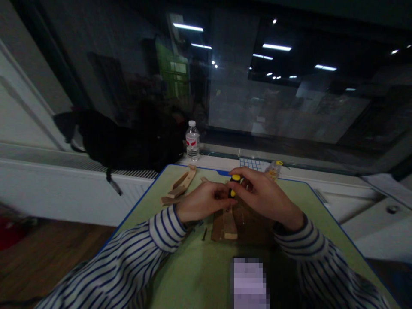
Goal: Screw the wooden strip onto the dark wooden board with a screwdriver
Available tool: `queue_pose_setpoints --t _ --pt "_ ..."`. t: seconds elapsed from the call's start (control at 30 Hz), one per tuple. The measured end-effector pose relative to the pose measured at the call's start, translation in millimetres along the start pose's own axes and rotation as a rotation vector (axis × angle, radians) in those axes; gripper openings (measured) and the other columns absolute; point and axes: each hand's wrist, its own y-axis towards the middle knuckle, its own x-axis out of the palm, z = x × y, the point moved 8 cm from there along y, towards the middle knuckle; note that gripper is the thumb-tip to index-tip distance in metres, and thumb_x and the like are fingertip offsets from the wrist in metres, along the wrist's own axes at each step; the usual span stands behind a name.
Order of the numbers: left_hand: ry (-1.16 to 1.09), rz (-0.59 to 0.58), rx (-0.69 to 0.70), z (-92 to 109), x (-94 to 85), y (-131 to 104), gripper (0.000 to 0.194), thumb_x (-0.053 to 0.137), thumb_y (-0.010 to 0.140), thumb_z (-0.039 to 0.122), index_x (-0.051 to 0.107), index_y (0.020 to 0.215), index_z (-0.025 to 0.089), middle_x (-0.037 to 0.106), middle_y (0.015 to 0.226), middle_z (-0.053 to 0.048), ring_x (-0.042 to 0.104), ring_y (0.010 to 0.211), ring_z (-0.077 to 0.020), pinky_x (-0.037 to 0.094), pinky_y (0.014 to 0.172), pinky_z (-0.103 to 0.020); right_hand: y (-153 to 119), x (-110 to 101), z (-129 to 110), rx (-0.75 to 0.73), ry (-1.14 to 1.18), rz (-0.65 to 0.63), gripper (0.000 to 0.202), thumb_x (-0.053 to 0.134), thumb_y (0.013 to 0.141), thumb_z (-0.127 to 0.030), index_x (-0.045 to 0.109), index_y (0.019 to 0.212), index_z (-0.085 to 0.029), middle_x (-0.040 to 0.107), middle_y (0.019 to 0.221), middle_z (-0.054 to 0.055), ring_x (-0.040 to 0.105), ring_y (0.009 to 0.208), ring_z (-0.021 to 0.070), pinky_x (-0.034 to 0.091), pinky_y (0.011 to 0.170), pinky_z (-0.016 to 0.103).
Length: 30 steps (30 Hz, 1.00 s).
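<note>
My right hand [262,193] is closed around a stubby black and yellow screwdriver [236,177], its thumb and fingers at the handle's top. The screwdriver stands about upright over a light wooden strip [230,225]. My left hand [204,199] pinches at the lower end of the screwdriver; what lies between its fingertips is hidden. Under the strip is a flat brown wooden board [217,229]. A small dark screw or nail [204,234] lies on the table, just left of the board. The screwdriver's tip cannot be seen.
Several wooden pieces [183,184] lie at the green table's [180,270] back left. A phone-like pixelated rectangle [249,283] is near the front. On the sill behind are a water bottle [192,143], a black bag [128,143] and a yellow-capped clear container [274,169].
</note>
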Motion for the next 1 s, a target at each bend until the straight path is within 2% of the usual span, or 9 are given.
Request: queue_pose_setpoints --t 0.2,0.33,0.53,0.8,1.0 --pt "-0.020 -0.011 0.014 3.0 0.0 -1.6 0.031 0.054 0.086 0.040 0.068 0.090 0.013 0.064 0.070 -0.001 0.056 0.067 -0.0143 0.042 0.062 -0.024 -0.9 2.7 0.7 0.005 0.036 -0.031 0.035 0.053 0.087 -0.027 0.056 0.122 -0.023 0.068 0.109 0.004 0.064 0.079 0.0143 0.048 0.065 0.027" --pt "-0.016 -0.029 0.007 3.0 0.9 -1.4 0.031 0.055 0.085 0.040 0.069 0.087 0.013 0.064 0.070 -0.001 0.056 0.065 -0.0138 0.041 0.061 -0.024 -1.1 3.5 0.7 -0.015 0.047 -0.038 0.032 0.052 0.087 -0.022 0.059 0.118 -0.024 0.070 0.106 0.002 0.065 0.085 0.0154 0.048 0.069 0.027" --pt "-0.042 -0.004 0.007 1.1 -0.4 -1.3 0.033 0.059 0.083 0.043 0.067 0.097 0.015 0.064 0.075 -0.001 0.056 0.066 -0.0128 0.041 0.061 -0.024 -2.2 4.7 4.1 0.013 0.031 -0.047 0.032 0.050 0.089 -0.028 0.057 0.120 -0.023 0.069 0.111 0.003 0.065 0.093 0.0178 0.050 0.076 0.031" --pt "-0.020 -0.016 -0.013 0.2 -0.6 -1.5 0.033 0.056 0.085 0.044 0.067 0.091 0.014 0.063 0.072 -0.001 0.055 0.065 -0.0128 0.040 0.060 -0.024 -2.0 3.1 6.8 0.032 0.024 -0.047 0.028 0.051 0.090 -0.032 0.057 0.116 -0.024 0.070 0.106 0.003 0.066 0.084 0.0173 0.049 0.074 0.032" --pt "0.035 -0.035 -0.001 2.8 -1.1 -2.3 0.031 0.052 0.086 0.040 0.069 0.088 0.014 0.063 0.069 0.000 0.054 0.063 -0.0123 0.039 0.058 -0.023 -1.1 3.8 8.5 0.050 0.016 -0.030 0.026 0.053 0.089 -0.035 0.057 0.113 -0.024 0.069 0.086 0.000 0.063 0.070 0.0143 0.045 0.062 0.028"
